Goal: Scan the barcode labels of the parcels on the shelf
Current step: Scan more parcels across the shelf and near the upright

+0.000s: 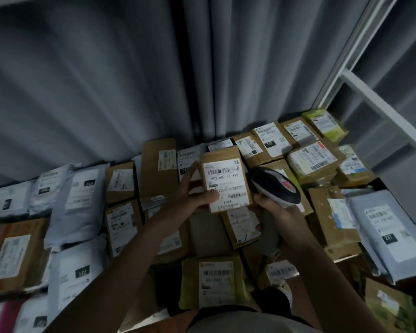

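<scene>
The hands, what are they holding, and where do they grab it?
The left hand holds a small brown parcel by its lower left edge, thumb on the label. The right hand grips the barcode scanner by its handle.

A small box [226, 181] is held between both hands, with the scanner [275, 186] just right of it, above packed parcels [77, 200].

A small brown cardboard parcel [225, 181] is held tilted above the heap of parcels [120, 227], its white barcode label [226, 186] facing up, printed with two barcodes and a number line. Just right of this parcel sits the black handheld scanner [275, 187] with a red patch on top, head angled toward the label. Below and around it lie brown boxes and grey mailer bags, labels up
</scene>
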